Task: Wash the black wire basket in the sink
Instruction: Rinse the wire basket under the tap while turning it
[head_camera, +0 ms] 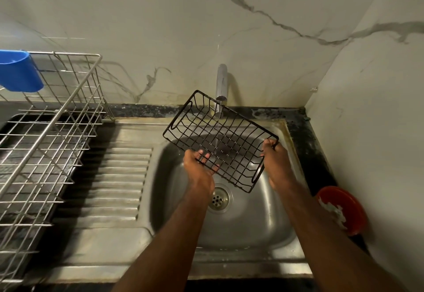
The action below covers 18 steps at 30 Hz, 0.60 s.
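The black wire basket [190,119] hangs tilted over the steel sink [270,229], under the chrome tap [221,85]. A thin stream of water runs from the tap through the basket's grid. My left hand [199,167] is under the basket's near left edge, with fingertips showing through the wires. My right hand [276,160] grips the basket's right corner rim, fingers curled over the wire. The drain [219,198] lies below, between my forearms.
A large metal dish rack [46,144] stands on the ribbed draining board [119,183] at the left, with a blue plastic cup holder [19,71] hung on its back. A red bowl [344,209] sits on the dark counter at the right. Marble walls enclose the corner.
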### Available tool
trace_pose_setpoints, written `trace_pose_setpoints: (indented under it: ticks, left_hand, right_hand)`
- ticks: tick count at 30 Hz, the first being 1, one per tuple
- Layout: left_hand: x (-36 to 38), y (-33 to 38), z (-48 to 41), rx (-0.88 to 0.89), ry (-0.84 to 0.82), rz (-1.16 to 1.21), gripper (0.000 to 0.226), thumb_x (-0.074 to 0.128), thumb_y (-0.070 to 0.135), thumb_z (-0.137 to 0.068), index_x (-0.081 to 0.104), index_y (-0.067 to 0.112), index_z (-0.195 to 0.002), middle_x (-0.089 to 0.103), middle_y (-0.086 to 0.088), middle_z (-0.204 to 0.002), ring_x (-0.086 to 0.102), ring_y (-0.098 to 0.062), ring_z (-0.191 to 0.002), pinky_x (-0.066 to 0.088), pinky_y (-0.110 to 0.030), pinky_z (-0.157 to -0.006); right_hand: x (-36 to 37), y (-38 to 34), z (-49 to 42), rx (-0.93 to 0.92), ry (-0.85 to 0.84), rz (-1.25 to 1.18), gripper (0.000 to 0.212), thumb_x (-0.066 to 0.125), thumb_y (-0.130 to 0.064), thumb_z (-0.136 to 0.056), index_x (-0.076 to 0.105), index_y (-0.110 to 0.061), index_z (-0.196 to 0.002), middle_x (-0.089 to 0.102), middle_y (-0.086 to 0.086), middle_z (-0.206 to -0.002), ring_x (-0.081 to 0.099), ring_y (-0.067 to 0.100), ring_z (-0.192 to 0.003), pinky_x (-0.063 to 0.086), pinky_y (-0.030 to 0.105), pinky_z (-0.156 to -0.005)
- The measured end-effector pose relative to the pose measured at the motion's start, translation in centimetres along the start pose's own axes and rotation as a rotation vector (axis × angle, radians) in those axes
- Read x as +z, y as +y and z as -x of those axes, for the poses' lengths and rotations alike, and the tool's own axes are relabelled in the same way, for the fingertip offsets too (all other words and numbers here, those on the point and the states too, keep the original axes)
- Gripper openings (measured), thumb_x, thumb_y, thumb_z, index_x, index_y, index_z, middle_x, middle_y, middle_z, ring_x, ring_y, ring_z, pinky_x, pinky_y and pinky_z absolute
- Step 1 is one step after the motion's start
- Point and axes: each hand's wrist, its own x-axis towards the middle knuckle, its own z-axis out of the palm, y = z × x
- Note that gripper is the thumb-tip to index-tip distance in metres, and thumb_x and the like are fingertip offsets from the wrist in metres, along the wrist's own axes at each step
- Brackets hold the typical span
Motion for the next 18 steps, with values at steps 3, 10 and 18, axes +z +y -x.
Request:
trace_pose_setpoints:
  ticks: [3, 10, 18]
  left_hand:
    - [-0.5, 0.2, -0.4, 0.004, 0.013, 0.017, 0.019, 0.037, 0.019, -0.094, 0.045, 0.018, -0.077, 0.055, -0.003, -0.084, 0.056, -0.021, -0.082, 0.045, -0.062, -0.100]
    - [-1.8, 0.2, -0.6, 0.063, 0.019, 0.008, 0.012, 0.035, 0.021, -0.093, 0.041, 0.020, -0.083, 0.054, -0.002, -0.083, 0.057, -0.022, -0.084, 0.048, -0.062, -0.093]
    - [-2.0, -0.6, 0.0, 0.051, 0.009, -0.046, 0.006, 0.041, 0.025, -0.083, 0.043, 0.019, -0.084, 0.055, -0.005, -0.092, 0.058, -0.024, -0.091, 0.049, -0.061, -0.092]
  right_hand:
    - [0.6, -0.1, 0.1, 0.002, -0.021, -0.018, 0.021, 0.043, -0.032, -0.102, 0.057, -0.025, -0.088, 0.058, -0.002, -0.084, 0.055, 0.015, -0.080, 0.051, 0.042, -0.081]
    - [1.3, -0.6, 0.7, 0.010, -0.046, -0.038, 0.022, 0.042, -0.030, -0.103, 0.055, -0.030, -0.085, 0.058, -0.003, -0.087, 0.061, 0.025, -0.092, 0.050, 0.042, -0.085]
    - [-0.2, 0.6, 1.2, 0.030, -0.013, -0.057, 0.022, 0.044, -0.029, -0.103, 0.058, -0.027, -0.086, 0.060, -0.002, -0.088, 0.064, 0.028, -0.095, 0.052, 0.037, -0.081]
